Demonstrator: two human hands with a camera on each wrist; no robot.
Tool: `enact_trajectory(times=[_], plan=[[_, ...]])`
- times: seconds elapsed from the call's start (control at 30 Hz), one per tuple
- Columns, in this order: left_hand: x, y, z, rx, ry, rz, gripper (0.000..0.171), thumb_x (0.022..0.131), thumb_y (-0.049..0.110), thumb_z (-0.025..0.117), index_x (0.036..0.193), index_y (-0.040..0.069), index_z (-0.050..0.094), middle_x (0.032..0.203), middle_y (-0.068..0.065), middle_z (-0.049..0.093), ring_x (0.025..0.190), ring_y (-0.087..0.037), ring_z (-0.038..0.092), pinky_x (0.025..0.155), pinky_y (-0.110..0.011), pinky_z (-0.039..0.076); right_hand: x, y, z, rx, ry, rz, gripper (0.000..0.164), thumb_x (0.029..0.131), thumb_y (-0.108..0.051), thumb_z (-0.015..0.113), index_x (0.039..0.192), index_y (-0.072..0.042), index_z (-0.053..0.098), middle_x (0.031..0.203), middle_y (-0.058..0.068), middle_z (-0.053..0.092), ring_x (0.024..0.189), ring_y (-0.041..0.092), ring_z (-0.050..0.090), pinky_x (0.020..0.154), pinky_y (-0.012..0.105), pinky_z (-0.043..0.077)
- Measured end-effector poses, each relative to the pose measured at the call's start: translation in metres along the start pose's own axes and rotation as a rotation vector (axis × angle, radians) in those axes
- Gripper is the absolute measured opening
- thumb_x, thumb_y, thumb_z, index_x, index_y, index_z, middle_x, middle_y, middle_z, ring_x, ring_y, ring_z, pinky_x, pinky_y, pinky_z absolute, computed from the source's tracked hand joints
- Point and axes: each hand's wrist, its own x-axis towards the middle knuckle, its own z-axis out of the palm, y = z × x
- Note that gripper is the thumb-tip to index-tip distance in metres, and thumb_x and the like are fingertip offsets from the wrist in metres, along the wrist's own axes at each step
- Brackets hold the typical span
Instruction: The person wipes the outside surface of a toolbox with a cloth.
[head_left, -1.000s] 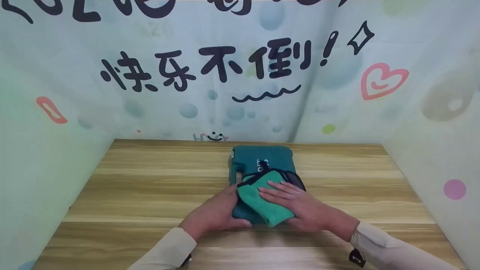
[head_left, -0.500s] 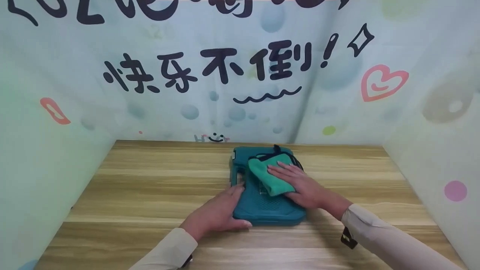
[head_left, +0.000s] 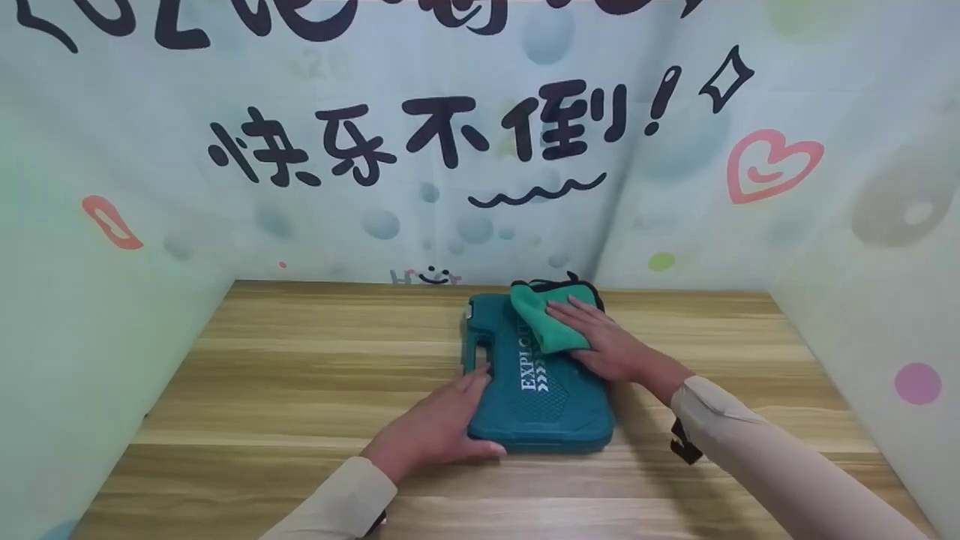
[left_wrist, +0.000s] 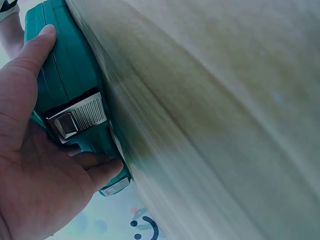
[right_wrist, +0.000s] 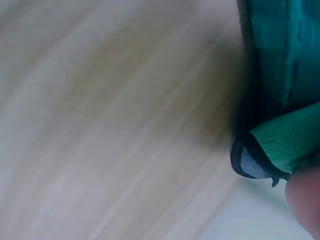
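A teal plastic carrying case (head_left: 495, 416) lies flat on the table, white lettering on its lid. My left hand (head_left: 431, 424) holds it at the handle side. In the left wrist view, the left thumb (left_wrist: 37, 50) lies along the case's side and the fingers bend in at the handle, near a metal latch (left_wrist: 77, 117). A green cloth (head_left: 544, 319) with dark edging covers the lid's far right part. Pressing the cloth down is my right hand (head_left: 607, 341), fingers stretched out. In the right wrist view, a fold of the cloth (right_wrist: 287, 140) hangs over the case's side.
The wood-grain table (head_left: 300, 360) extends on both sides of the case. Behind it hangs a printed white backdrop (head_left: 337, 225), close to the case's far end. Pale side walls (head_left: 97, 337) bound the table.
My right hand has slid the cloth away from me across the lid, from its near half to its far end, uncovering the lettering. My left hand has stayed at the handle side.
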Motion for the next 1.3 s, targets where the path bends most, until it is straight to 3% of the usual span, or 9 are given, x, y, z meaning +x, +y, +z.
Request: enact_trajectory(times=[0.23, 0.43, 0.57, 0.7, 0.9, 1.07, 1.3], plan=[[-0.002, 0.0, -0.001, 0.024, 0.012, 0.012, 0.115, 0.081, 0.073, 0.068, 0.162, 0.007, 0.021, 0.167, -0.012, 0.017, 0.152, -0.035, 0.009, 0.116, -0.051, 0.024, 0.017, 0.002, -0.008, -0.022, -0.036, 0.106, 0.06, 0.106, -0.022, 0.051, 0.161, -0.008, 0.03, 0.165, 0.013, 0.026, 0.151, 0.041, 0.01, 0.116, 0.064, 0.01], [-0.003, 0.004, -0.001, 0.098, 0.002, -0.004, 0.116, 0.082, 0.072, 0.067, 0.164, 0.009, 0.015, 0.168, -0.013, 0.01, 0.152, -0.036, -0.001, 0.117, -0.054, 0.019, 0.033, 0.0, -0.014, 0.041, -0.054, 0.217, 0.058, 0.108, -0.023, 0.048, 0.16, -0.006, 0.03, 0.163, 0.019, 0.026, 0.148, 0.043, 0.021, 0.115, 0.062, 0.018], [-0.005, 0.009, 0.0, 0.146, 0.006, 0.018, 0.11, 0.086, 0.068, 0.067, 0.165, 0.022, 0.005, 0.168, -0.017, 0.003, 0.152, -0.039, 0.0, 0.116, -0.054, 0.02, 0.044, 0.0, -0.018, 0.144, -0.056, 0.276, 0.043, 0.109, -0.022, 0.047, 0.149, -0.008, 0.047, 0.144, 0.018, 0.049, 0.131, 0.039, 0.045, 0.111, 0.061, 0.029], [-0.005, 0.015, 0.003, 0.178, -0.004, 0.038, 0.098, 0.091, 0.062, 0.065, 0.165, 0.032, 0.009, 0.168, -0.019, 0.003, 0.152, -0.039, 0.001, 0.115, -0.055, 0.023, 0.05, 0.003, -0.024, 0.219, -0.097, 0.383, 0.037, 0.11, -0.035, 0.044, 0.137, -0.011, 0.053, 0.126, 0.013, 0.056, 0.116, 0.034, 0.051, 0.108, 0.06, 0.035], [-0.004, 0.027, 0.004, 0.216, -0.024, 0.054, 0.092, 0.095, 0.054, 0.065, 0.165, 0.025, 0.013, 0.167, -0.019, 0.011, 0.152, -0.037, 0.007, 0.115, -0.054, 0.024, 0.056, 0.008, -0.03, 0.245, -0.144, 0.505, 0.056, 0.108, -0.047, 0.041, 0.146, -0.006, 0.045, 0.136, 0.018, 0.051, 0.124, 0.038, 0.046, 0.111, 0.063, 0.029], [-0.003, 0.034, 0.0, 0.243, -0.051, 0.039, 0.09, 0.097, 0.046, 0.067, 0.165, 0.02, 0.014, 0.166, -0.023, 0.013, 0.151, -0.036, 0.014, 0.116, -0.051, 0.023, 0.063, 0.009, -0.032, 0.275, -0.136, 0.55, 0.063, 0.106, -0.052, 0.043, 0.152, -0.008, 0.04, 0.142, 0.018, 0.047, 0.129, 0.039, 0.042, 0.112, 0.064, 0.025], [-0.002, 0.035, -0.002, 0.256, -0.057, 0.021, 0.09, 0.097, 0.044, 0.069, 0.165, 0.021, 0.015, 0.165, -0.024, 0.014, 0.15, -0.038, 0.018, 0.116, -0.049, 0.025, 0.068, 0.008, -0.028, 0.315, -0.148, 0.558, 0.065, 0.105, -0.057, 0.043, 0.152, -0.012, 0.04, 0.139, 0.016, 0.048, 0.128, 0.038, 0.043, 0.111, 0.065, 0.025]])
